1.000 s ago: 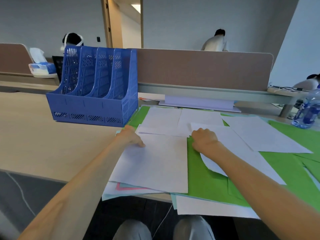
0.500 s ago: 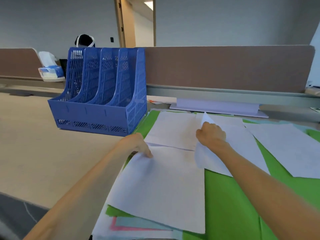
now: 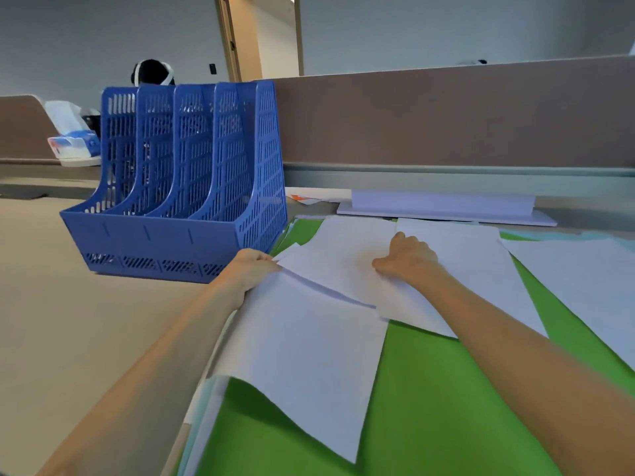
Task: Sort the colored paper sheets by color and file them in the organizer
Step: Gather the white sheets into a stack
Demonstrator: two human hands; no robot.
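The blue organizer [image 3: 178, 214] stands on the desk [image 3: 68, 321] to your left. Just right of it, your left hand [image 3: 252, 269] pinches the far left corner of a white sheet [image 3: 309, 355] that lies over green sheets [image 3: 429, 389]. Your right hand [image 3: 407, 261] sits on a second sheet [image 3: 474, 269], fingers curled down; whether they grip it cannot be told.

Light wood table [image 3: 51, 304] takes up the 9 o'clock side. Brown partition [image 3: 446, 115] runs from 12 to 3 o'clock, with a flat pale lilac board [image 3: 443, 204] just below it. Tissue box [image 3: 74, 144] sits at 10 o'clock, someone's dark-haired head [image 3: 151, 72] at 11, and an open doorway [image 3: 264, 36] at 12.
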